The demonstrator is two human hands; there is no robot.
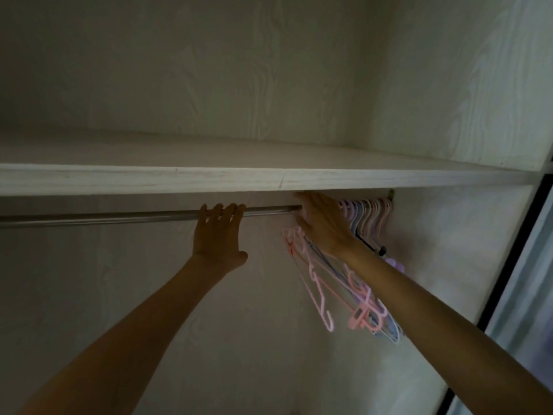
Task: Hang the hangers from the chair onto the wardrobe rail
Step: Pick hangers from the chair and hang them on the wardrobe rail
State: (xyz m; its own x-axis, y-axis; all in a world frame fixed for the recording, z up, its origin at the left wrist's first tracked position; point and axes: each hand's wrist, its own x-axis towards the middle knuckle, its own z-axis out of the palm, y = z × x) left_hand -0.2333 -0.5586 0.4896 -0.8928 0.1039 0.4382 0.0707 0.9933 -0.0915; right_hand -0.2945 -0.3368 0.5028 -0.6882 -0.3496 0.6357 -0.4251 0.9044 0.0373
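Left grip (218, 227) hooks rail (119, 215); right hand (321, 223) presses hangers (368, 217).

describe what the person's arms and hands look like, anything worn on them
Both forearms are bare as far as the picture shows: no sleeves in view. The left hand and right hand wear no gloves, and no rings, watch or bracelet can be made out in the dim light.
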